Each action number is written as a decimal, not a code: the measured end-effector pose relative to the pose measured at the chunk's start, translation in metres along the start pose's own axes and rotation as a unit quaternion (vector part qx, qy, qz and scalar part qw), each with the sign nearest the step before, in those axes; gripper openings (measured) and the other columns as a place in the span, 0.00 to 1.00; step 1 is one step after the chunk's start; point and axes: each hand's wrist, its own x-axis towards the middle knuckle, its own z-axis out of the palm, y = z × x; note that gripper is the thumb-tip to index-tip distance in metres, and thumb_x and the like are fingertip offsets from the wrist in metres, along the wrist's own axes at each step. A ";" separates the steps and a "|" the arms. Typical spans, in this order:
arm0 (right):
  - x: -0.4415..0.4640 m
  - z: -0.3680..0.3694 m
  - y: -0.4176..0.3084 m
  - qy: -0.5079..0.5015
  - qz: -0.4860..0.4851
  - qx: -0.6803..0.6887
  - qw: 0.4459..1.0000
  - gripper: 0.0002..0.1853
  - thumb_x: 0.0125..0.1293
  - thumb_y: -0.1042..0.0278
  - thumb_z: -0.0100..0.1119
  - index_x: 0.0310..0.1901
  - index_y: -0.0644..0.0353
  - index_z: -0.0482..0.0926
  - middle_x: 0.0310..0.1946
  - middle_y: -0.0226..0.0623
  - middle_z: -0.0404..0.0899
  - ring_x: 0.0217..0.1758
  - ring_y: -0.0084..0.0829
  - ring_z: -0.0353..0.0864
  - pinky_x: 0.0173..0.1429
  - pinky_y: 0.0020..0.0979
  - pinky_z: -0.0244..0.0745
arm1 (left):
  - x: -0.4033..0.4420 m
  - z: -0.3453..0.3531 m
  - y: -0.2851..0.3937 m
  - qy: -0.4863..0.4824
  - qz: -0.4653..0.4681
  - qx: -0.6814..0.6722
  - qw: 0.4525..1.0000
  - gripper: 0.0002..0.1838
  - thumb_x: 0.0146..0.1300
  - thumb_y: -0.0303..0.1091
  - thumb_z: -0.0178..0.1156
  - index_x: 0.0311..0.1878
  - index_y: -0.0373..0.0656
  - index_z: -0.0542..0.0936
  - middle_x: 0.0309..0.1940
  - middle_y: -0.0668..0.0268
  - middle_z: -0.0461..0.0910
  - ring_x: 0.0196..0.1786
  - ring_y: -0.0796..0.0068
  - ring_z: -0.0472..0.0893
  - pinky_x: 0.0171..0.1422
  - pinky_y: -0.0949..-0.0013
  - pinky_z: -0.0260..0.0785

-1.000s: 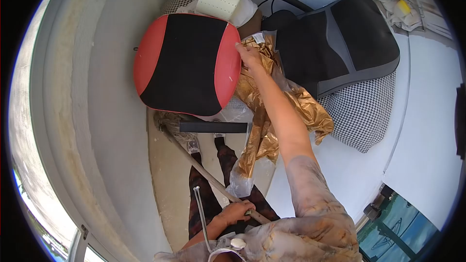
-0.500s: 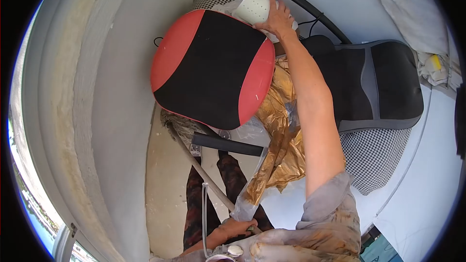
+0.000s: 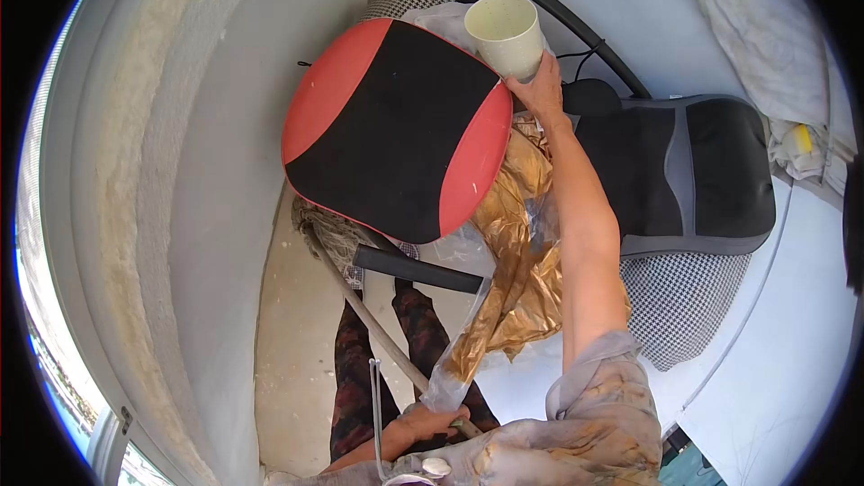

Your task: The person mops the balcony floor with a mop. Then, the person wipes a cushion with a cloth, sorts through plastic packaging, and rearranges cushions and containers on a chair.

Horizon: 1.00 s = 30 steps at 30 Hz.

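Observation:
In the head view my right hand (image 3: 542,90) is closed on the lower side of a pale green pot (image 3: 506,36), whose open mouth faces up toward me. Just left of it lies a red and black round cushion (image 3: 387,130). My left hand (image 3: 430,423), close to my body, grips the wooden handle (image 3: 382,335) of a mop with a grey stringy head (image 3: 331,232). Crumpled gold and clear plastic sheeting (image 3: 520,292) hangs beneath my right forearm, its clear end near my left hand.
A black and grey seat pad (image 3: 679,171) rests on a houndstooth cushion (image 3: 688,306) at the right. A black curved bar (image 3: 576,27) runs behind the pot, and a black armrest (image 3: 418,268) crosses above my legs. A pale wall (image 3: 225,180) rises at the left.
My right hand has moved from the gold plastic up to the pot and taken hold of it. The pot, earlier on its side, now stands more upright. My left hand still holds the mop handle.

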 end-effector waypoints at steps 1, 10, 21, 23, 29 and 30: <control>0.009 -0.006 -0.004 -0.059 0.037 0.007 0.998 0.59 0.43 0.37 0.74 0.69 0.67 0.57 0.68 0.60 0.59 0.73 0.57 0.60 0.74 0.49 0.61 | -0.002 -0.002 0.007 -0.003 -0.008 -0.001 1.000 0.21 0.57 0.61 0.62 0.36 0.52 0.82 0.19 0.74 0.78 0.14 0.80 0.69 0.17 0.70 0.55; 0.082 -0.020 -0.087 -0.002 0.214 0.065 0.975 0.65 0.47 0.20 0.60 0.72 0.72 0.56 0.72 0.62 0.55 0.76 0.63 0.51 0.74 0.56 0.55 | 0.000 -0.007 -0.005 -0.034 0.197 0.225 0.954 0.09 0.65 0.38 0.60 0.46 0.59 0.73 0.25 0.66 0.72 0.18 0.67 0.68 0.28 0.59 0.62; 0.056 -0.025 -0.080 -0.031 0.302 0.198 0.932 0.29 0.61 0.67 0.53 0.64 0.69 0.68 0.61 0.56 0.72 0.60 0.50 0.78 0.53 0.50 0.84 | 0.002 -0.006 -0.007 0.005 0.268 0.244 0.932 0.10 0.65 0.48 0.58 0.45 0.58 0.77 0.19 0.68 0.73 0.13 0.71 0.65 0.24 0.62 0.61; 0.042 -0.028 -0.035 -0.035 0.306 0.320 0.896 0.28 0.60 0.77 0.47 0.64 0.70 0.67 0.55 0.54 0.77 0.49 0.47 0.84 0.40 0.43 0.87 | -0.014 -0.009 0.018 -0.038 0.128 0.205 0.970 0.10 0.65 0.44 0.60 0.48 0.58 0.76 0.24 0.68 0.75 0.17 0.69 0.69 0.28 0.61 0.64; -0.050 -0.077 -0.001 0.028 0.371 0.411 0.832 0.22 0.59 0.85 0.42 0.57 0.74 0.72 0.50 0.51 0.80 0.45 0.44 0.86 0.38 0.38 0.89 | -0.043 -0.024 0.045 -0.083 0.149 0.328 0.929 0.15 0.64 0.38 0.64 0.52 0.60 0.74 0.28 0.67 0.77 0.18 0.69 0.73 0.27 0.61 0.68; -0.069 -0.088 0.002 0.017 0.376 0.390 0.840 0.22 0.59 0.84 0.44 0.58 0.77 0.70 0.50 0.53 0.80 0.44 0.45 0.86 0.39 0.37 0.90 | -0.043 -0.025 0.045 -0.080 0.161 0.337 0.924 0.16 0.63 0.39 0.65 0.53 0.60 0.74 0.25 0.67 0.77 0.18 0.69 0.75 0.27 0.61 0.69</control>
